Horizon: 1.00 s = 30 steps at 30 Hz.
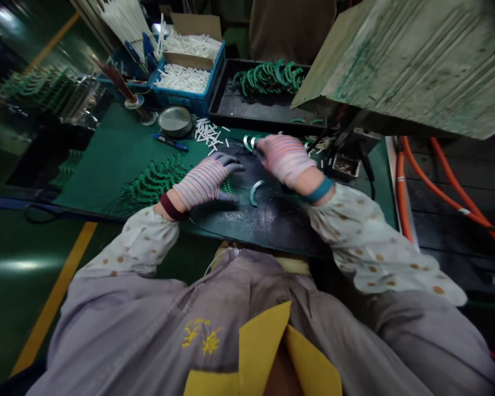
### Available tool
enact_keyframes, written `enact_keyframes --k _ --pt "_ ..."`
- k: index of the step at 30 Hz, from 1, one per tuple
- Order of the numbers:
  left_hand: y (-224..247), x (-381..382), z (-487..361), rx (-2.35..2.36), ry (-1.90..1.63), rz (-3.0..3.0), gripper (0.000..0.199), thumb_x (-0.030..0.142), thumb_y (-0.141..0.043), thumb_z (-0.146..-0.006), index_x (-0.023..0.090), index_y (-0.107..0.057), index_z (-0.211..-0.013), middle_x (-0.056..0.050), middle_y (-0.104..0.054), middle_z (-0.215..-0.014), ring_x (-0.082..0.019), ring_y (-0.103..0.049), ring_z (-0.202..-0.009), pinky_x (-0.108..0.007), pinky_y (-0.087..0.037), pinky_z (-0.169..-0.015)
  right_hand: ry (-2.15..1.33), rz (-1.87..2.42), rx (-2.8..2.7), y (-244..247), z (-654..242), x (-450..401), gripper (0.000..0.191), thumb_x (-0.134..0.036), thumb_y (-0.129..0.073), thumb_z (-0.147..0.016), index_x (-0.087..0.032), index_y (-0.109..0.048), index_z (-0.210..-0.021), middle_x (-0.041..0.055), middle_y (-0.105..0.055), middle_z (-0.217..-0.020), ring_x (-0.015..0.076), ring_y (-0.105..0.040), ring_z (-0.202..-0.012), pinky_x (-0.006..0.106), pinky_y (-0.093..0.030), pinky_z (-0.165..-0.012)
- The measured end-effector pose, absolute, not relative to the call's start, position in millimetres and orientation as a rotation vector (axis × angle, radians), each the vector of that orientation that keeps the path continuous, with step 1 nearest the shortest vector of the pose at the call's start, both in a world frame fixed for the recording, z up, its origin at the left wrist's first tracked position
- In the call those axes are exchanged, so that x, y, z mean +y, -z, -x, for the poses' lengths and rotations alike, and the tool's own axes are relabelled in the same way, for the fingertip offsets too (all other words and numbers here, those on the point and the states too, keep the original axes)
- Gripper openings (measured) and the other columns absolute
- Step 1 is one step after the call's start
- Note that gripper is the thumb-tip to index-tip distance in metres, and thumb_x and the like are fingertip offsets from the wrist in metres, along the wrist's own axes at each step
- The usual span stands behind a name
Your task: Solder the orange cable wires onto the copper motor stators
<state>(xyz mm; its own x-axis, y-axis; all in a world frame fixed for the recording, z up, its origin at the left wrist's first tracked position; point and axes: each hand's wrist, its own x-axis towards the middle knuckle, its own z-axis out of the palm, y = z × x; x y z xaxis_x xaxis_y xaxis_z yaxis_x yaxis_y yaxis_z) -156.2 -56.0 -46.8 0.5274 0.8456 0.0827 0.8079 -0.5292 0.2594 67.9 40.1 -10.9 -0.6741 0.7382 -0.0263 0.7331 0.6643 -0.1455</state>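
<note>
Over green flat tabletop (101, 157), striped-gloved left hand (204, 180) hung open, seemingly empty; striped-gloved right hand (286, 158) curled beside silvery curved pieces (246, 143), hold unclear; light edge contact suited them.

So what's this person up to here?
At a green work surface, the right hand, in a striped glove, is at two small pale curved pieces; whether it grips them is unclear. The left hand, also gloved, is spread beside a cluster of green curved parts. One silvery-green arc lies between the hands.

Striped gloves (201, 184), dotted white sleeves (375, 247).
</note>
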Motion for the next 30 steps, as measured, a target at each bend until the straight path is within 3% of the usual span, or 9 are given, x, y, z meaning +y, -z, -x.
enact_keyframes --k 6,11,17,24,27,30 --pt "90 -48 120 1.315 -0.232 -2.604 0.108 0.074 -0.095 -0.087 0.012 -0.058 -0.167 -0.026 -0.067 -0.150 -0.045 -0.063 -0.134 -0.056 -0.048 -0.119 -0.213 1.317 -2.676 9 -145 -38 0.039 -0.037 -0.058 -0.112 -0.019 -0.083 -0.136 0.0132 -0.087 -0.125 0.0332 -0.080 -0.112 0.040 -0.059 -0.093" --pt "105 -29 105 1.287 -0.131 -2.568 0.105 0.075 -0.087 -0.093 0.008 -0.056 -0.169 -0.028 -0.066 -0.149 -0.045 -0.064 -0.131 -0.054 -0.050 -0.114 -0.377 1.476 -2.655 50 -165 -77 0.039 -0.034 -0.058 -0.110 -0.023 -0.084 -0.138 0.0128 -0.086 -0.135 0.0322 -0.080 -0.120 0.040 -0.062 -0.102" --pt "101 -20 96 1.319 -0.018 -2.594 0.098 0.070 -0.081 -0.097 0.013 -0.055 -0.171 -0.027 -0.065 -0.150 -0.046 -0.063 -0.130 -0.053 -0.051 -0.109 -0.569 1.617 -2.728 83 -130 -79 0.057 -0.023 -0.058 -0.108 -0.026 -0.066 -0.165 0.0150 -0.078 -0.151 0.0323 -0.079 -0.129 0.043 -0.061 -0.112" --pt "83 -20 103 1.369 -0.093 -2.598 0.097 0.069 -0.090 -0.088 0.009 -0.063 -0.159 -0.024 -0.067 -0.147 -0.043 -0.063 -0.131 -0.053 -0.049 -0.116 -0.648 1.476 -2.430 129 -143 -76 0.050 -0.019 -0.054 -0.106 -0.018 -0.077 -0.150 0.0157 -0.082 -0.145 0.0328 -0.078 -0.132 0.046 -0.058 -0.122" --pt "62 3 139 1.637 -0.200 -2.595 0.100 0.067 -0.092 -0.087 0.012 -0.059 -0.163 -0.020 -0.065 -0.150 -0.041 -0.059 -0.135 -0.055 -0.046 -0.121 -0.673 1.308 -2.247 149 -155 -77 0.048 -0.027 -0.047 -0.111 -0.019 -0.080 -0.145 0.0131 -0.084 -0.140 0.0295 -0.080 -0.127 0.044 -0.060 -0.120" --pt "52 40 169 1.962 -0.020 -2.455 0.099 0.063 -0.092 -0.088 0.014 -0.056 -0.166 -0.017 -0.060 -0.157 -0.035 -0.050 -0.135 -0.056 -0.044 -0.125 -0.654 1.204 -2.140 161 -158 -77 0.047 -0.034 -0.045 -0.113 -0.022 -0.083 -0.137 0.0105 -0.087 -0.132 0.0279 -0.082 -0.121 0.043 -0.064 -0.114"
